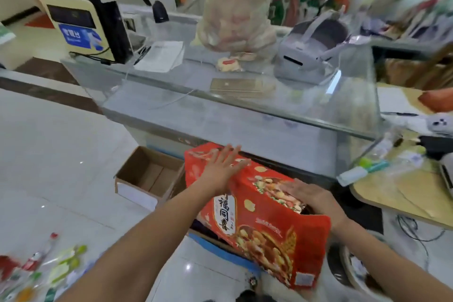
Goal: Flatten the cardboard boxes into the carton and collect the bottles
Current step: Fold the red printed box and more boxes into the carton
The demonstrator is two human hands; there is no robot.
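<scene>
Red printed cardboard box [259, 213] fills the near centre, tilted, lying over a darker carton [215, 240] with a blue-edged rim on the floor, just in front of the glass counter [245, 110]. Left hand [221, 169] is flat on the far left end of the box, fingers spread wide, palm down, gripping nothing. Right hand [313, 197] presses on the box's right side, fingers together and laid flat, also not closed around anything. Left of the box sits an open brown cardboard box [149, 176], flaps up, empty-looking inside. Plastic bottles [49, 267] lie scattered on the white tiles at near left, blurred. More bottles [367, 167] rest on the yellowish table at right, beside the counter.
</scene>
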